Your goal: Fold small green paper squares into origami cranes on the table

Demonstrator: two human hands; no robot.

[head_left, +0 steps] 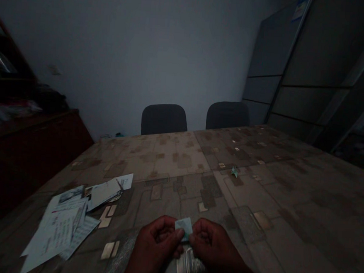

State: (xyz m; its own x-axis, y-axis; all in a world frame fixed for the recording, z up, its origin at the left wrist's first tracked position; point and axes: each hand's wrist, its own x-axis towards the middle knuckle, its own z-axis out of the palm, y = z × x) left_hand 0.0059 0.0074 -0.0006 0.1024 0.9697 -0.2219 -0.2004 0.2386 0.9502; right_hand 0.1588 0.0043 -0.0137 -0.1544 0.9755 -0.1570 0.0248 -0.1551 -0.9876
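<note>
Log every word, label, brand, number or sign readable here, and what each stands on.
None can be read.
Printed sheets on the table: lines of print, too blurred.
Blue-and-white label on the tall cabinet: too small and dark.
Small paper held by the left hand and right hand: no legible writing.

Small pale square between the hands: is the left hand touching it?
Touching. The head view shows the left hand's thumb overlapping the lower left of the small pale square, pressed against its face.
</note>
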